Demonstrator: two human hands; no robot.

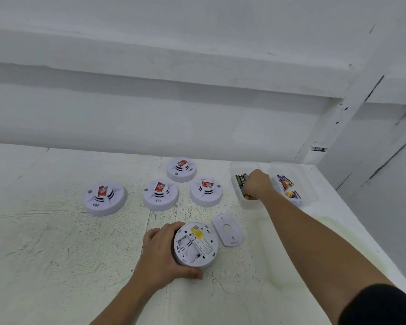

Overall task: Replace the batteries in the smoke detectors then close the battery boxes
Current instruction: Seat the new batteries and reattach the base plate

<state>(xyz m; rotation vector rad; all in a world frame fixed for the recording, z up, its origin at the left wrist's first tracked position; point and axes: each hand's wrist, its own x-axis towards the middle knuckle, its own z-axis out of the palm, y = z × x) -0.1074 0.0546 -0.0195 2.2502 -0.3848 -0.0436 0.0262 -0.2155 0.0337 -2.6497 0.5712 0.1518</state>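
We clamp our left hand [164,252] round the opened detector [197,245]; right hand [258,184] delves in the battery box [243,204], grasp untellable; next, seat cells [241,179].

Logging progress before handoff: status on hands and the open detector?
Left hand grips upturned detector, battery bay looks empty, cover lying beside it. Right hand down in the battery tray, grasp unclear. Nothing blocking.

We see five smoke detectors [105,198] [160,194] [181,169] [206,191] [195,245], one loose lid [227,229], two clear boxes [236,196] [305,181] with batteries [240,179], and our two hands [159,252] [258,184].
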